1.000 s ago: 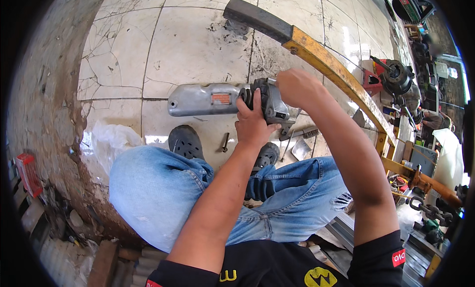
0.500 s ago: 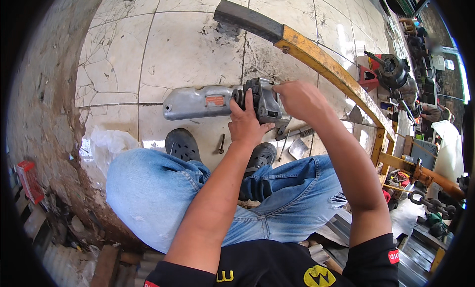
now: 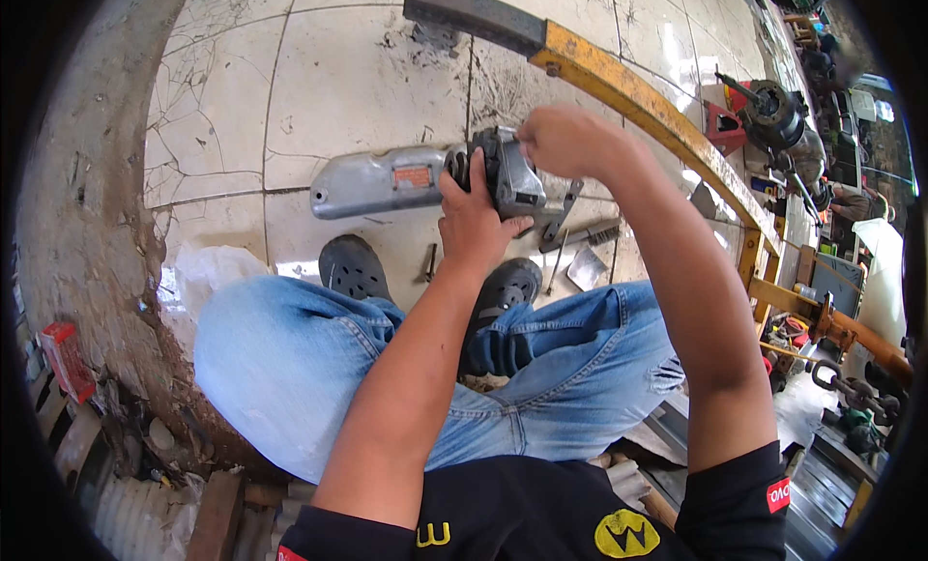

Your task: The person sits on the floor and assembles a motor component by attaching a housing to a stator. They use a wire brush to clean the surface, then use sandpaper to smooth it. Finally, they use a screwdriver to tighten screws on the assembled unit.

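Observation:
A grey cast-metal housing [image 3: 522, 179] with a black ribbed part stands on the floor tiles in front of me. My left hand [image 3: 474, 218] holds it from the near side, with a finger up along the black part and the thumb low on the housing. Fingers curled in, my right hand [image 3: 572, 147] is at the housing's upper right edge; whatever they pinch is hidden. To the left of the housing lies a long silver metal cover [image 3: 362, 182] with an orange-red label. A flat dark bar with a hole in its end [image 3: 562, 216] lies beside the housing.
A bolt [image 3: 431, 262], a thin rod [image 3: 558, 263], a dark ridged tool [image 3: 601, 234] and a small metal plate [image 3: 586, 269] lie near my shoes. A yellow steel arm [image 3: 638, 102] crosses the right side. Farther right are a dark round machine part [image 3: 773, 114] and a chain [image 3: 855, 392].
My right hand has moved a little away from me along the housing's edge, and the flat bar beside it shows more. The left hand keeps its hold. The whole view has shifted slightly.

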